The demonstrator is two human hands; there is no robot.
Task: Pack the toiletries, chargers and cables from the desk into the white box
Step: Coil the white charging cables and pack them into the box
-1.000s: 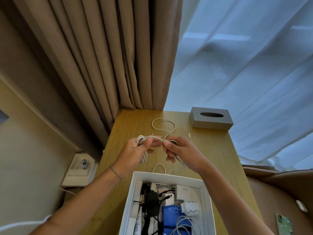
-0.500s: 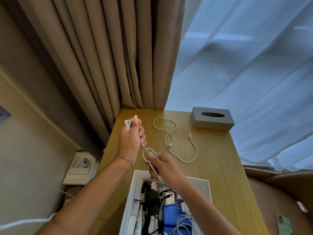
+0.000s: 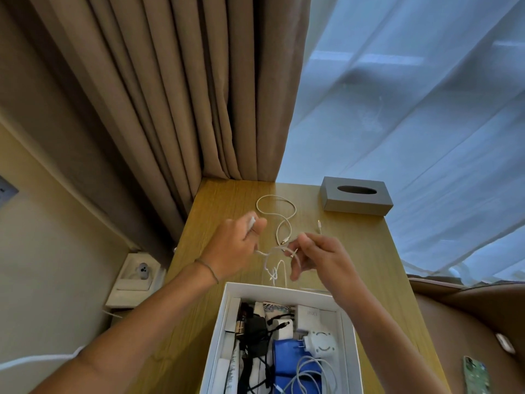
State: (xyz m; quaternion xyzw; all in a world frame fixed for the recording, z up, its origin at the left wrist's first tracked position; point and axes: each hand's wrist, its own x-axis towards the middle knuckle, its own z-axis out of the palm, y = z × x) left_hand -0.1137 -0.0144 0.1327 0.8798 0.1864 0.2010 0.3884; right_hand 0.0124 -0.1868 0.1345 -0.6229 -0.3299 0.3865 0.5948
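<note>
Hands work a thin white cable in the air just beyond the far edge of the white box, above the wooden desk. On the left, the left hand has its fingers curled around one end of that cable, a blurred white bundle showing at its fingertips. On the right, the right hand pinches another stretch of the same cable between thumb and forefinger, a small gold-tipped plug showing beside the pinch, while its other fingers hang loosely curled. Between the two hands the cable sags in tangled, motion-blurred loops that dangle toward the box rim; whether they touch the desk cannot be told. Farther back on the desk lies a second white cable, looped once and trailing toward the hands, with one plug end lying free to the right of the loop. A grey tissue box stands at the far right corner of the desk. The white box sits open at the near edge, already filled: black cables and a black adapter on its left side, a white charger block at the far right, a round white plug adapter below it, a blue pouch and a coiled pale cable nearest the camera. Beige curtains hang behind the desk on the left and sheer white ones on the right. A wall socket plate sits low to the left of the desk, and a phone lies at the near right.
</note>
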